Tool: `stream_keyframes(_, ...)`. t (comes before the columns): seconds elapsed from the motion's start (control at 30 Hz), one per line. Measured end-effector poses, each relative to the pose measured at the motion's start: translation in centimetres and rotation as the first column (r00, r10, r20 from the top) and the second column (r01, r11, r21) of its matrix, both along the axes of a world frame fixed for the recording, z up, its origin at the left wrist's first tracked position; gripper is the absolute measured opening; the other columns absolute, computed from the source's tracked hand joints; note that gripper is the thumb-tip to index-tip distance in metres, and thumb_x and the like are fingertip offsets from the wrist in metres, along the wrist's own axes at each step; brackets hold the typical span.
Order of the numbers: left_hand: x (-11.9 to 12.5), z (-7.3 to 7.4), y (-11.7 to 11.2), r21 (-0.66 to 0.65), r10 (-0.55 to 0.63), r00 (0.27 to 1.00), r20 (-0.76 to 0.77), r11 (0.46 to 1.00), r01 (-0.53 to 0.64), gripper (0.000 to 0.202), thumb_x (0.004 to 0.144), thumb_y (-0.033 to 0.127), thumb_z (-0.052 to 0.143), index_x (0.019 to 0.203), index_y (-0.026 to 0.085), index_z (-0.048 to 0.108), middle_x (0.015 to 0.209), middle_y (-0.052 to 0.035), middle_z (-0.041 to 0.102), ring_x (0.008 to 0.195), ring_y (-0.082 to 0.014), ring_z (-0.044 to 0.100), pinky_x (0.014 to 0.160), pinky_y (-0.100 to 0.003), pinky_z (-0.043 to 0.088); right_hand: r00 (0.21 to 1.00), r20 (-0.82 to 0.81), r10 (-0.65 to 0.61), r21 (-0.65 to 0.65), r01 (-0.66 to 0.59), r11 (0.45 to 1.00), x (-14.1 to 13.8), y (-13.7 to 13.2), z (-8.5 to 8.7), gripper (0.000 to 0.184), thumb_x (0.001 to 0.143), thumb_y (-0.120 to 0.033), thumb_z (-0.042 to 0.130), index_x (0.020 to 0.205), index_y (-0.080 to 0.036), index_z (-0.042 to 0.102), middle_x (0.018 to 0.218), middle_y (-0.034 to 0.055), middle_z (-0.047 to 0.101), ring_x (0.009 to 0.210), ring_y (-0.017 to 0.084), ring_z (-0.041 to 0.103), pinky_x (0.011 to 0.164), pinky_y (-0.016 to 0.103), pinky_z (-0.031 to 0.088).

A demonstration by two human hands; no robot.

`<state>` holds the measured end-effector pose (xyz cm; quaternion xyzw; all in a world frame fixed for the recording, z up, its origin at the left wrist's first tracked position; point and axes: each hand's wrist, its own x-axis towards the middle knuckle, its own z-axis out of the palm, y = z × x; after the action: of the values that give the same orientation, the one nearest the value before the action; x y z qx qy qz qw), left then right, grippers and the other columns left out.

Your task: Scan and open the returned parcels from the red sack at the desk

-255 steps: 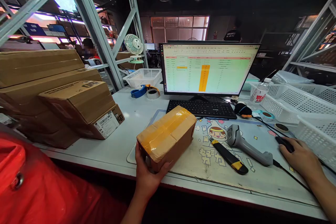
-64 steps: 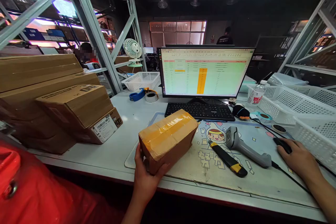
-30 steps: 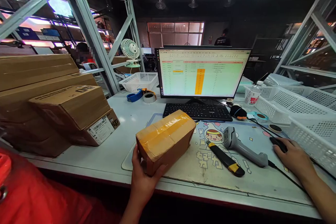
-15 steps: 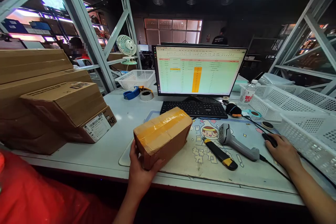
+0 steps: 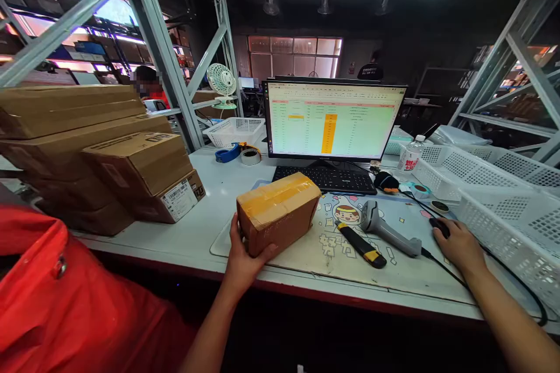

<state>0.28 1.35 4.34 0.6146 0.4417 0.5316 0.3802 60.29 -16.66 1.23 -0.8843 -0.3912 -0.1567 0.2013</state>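
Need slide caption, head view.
Left grip holds a yellow-taped rectangular brown cardboard box; right grip rests on a black computer mouse.

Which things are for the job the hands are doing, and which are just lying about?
Seem part of the job:
taped box, held by the left hand
mouse, under the right hand
lit monitor
perhaps scanner and knife, untouched nearby

Probably just about:
bottle
small fan

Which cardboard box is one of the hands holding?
The yellow-taped box, gripped by the left hand in front of the keyboard; the other boxes sit stacked at the left, in neither hand.
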Motion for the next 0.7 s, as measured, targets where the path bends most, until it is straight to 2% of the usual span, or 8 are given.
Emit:
stream_keyframes(0.1,-0.29,-0.11,0.15,-0.017,0.004,0.999,-0.045,1.000,-0.005,0.138,0.072,0.055,0.095,0.176,0.030,0.009,0.169,-0.0203,0.044,0.155,-0.0402,0.050,0.127,-0.061,0.043,1.000,-0.002,-0.012,-0.008,0.012,1.000,-0.20,-0.07,0.17,0.069,0.100,-0.058,0.039,0.145,-0.015,0.068,0.145,0.0229,0.064,0.125,0.044,0.066,0.107,0.059,0.056)
stream_keyframes(0.3,-0.37,-0.70,0.44,0.015,-0.009,0.999,-0.045,1.000,0.009,0.133,0.074,0.054,0.094,0.175,0.029,0.012,0.173,-0.0198,0.040,0.159,-0.0373,0.046,0.129,-0.057,0.041,0.999,-0.038,-0.025,-0.057,0.023,0.998,0.19,0.04,-0.01,0.070,0.101,-0.056,0.037,0.150,-0.014,0.064,0.149,0.0243,0.061,0.131,0.043,0.064,0.111,0.054,0.052)
stream_keyframes(0.43,-0.37,-0.85,0.48,0.034,0.007,0.998,-0.066,0.999,-0.005,0.133,0.073,0.054,0.095,0.175,0.027,0.013,0.171,-0.0207,0.043,0.156,-0.0373,0.049,0.127,-0.056,0.044,0.999,-0.039,-0.031,-0.057,0.029,0.998,0.12,0.11,-0.01,0.070,0.102,-0.055,0.035,0.151,-0.013,0.063,0.149,0.0234,0.061,0.132,0.041,0.064,0.112,0.052,0.051)
stream_keyframes(0.6,-0.26,-0.55,0.11,-0.003,0.039,0.996,-0.083,0.999,-0.039,0.130,0.074,0.056,0.092,0.175,0.027,0.014,0.165,-0.0206,0.050,0.147,-0.0373,0.059,0.120,-0.056,0.051,0.997,-0.053,-0.054,-0.044,0.052,0.998,0.42,0.21,-0.40,0.067,0.099,-0.057,0.040,0.148,-0.019,0.065,0.145,0.0179,0.064,0.126,0.042,0.066,0.107,0.056,0.055)
stream_keyframes(0.7,-0.03,-0.26,-0.23,-0.008,0.071,0.994,-0.087,0.997,-0.072,0.130,0.073,0.057,0.092,0.175,0.028,0.016,0.162,-0.0197,0.054,0.147,-0.0380,0.059,0.121,-0.057,0.050,0.999,-0.022,-0.046,-0.024,0.045,0.999,0.60,0.18,-0.51,0.067,0.098,-0.056,0.041,0.148,-0.018,0.066,0.145,0.0185,0.065,0.125,0.042,0.067,0.105,0.056,0.056)
